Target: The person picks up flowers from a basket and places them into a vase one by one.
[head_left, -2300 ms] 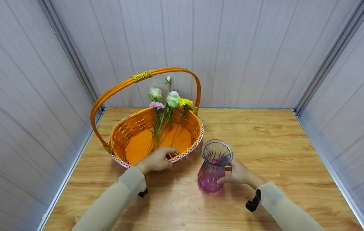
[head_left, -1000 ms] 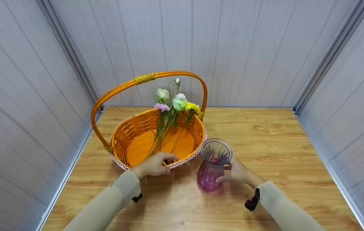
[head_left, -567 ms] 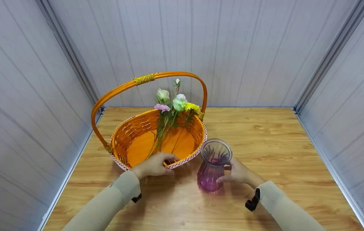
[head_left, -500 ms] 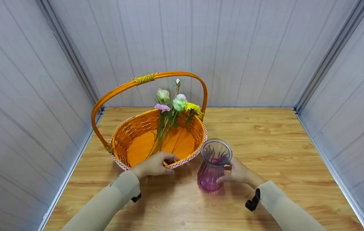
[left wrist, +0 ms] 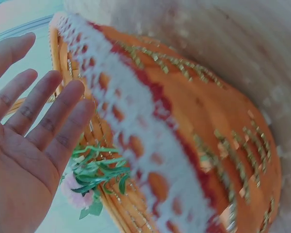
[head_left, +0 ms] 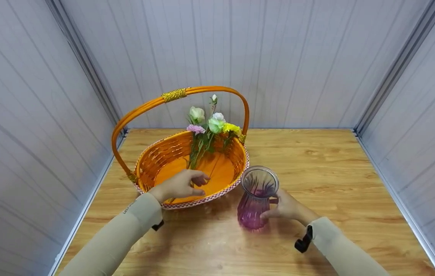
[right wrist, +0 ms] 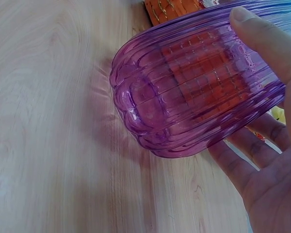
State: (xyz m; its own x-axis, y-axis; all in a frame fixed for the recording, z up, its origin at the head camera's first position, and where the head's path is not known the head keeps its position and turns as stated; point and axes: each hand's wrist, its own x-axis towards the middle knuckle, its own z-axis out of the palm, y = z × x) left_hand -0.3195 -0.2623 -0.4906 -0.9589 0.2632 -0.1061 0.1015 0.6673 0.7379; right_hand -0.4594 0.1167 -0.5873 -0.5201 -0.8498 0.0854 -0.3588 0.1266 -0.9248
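My left hand [head_left: 183, 184] hovers over the near rim of an orange woven basket [head_left: 163, 153], its fingers spread and holding nothing. The left wrist view shows the open palm [left wrist: 24, 160] beside the basket's white-and-red lace trim [left wrist: 131, 121]. Several flowers, including a yellow one [head_left: 231, 128], a pink one [head_left: 196, 129] and pale green roses [head_left: 216, 125], lean on the basket's far rim with stems inside. My right hand [head_left: 288, 209] grips a ribbed glass vase [head_left: 253, 211], clear above and purple-pink below, upright on the table. Its thumb [right wrist: 262, 36] lies along the glass, fingers behind.
The basket's tall arched handle [head_left: 140, 109], wrapped in gold cord, rises over the flowers. Pale panel walls [head_left: 278, 69] stand at the back and both sides of the wooden table [head_left: 317, 168]. The vase stands close to the basket's right end.
My left hand has let go of the basket's near rim and lifted slightly up and left. Earlier, the basket shifted a little to the right. The right hand and vase hardly moved.
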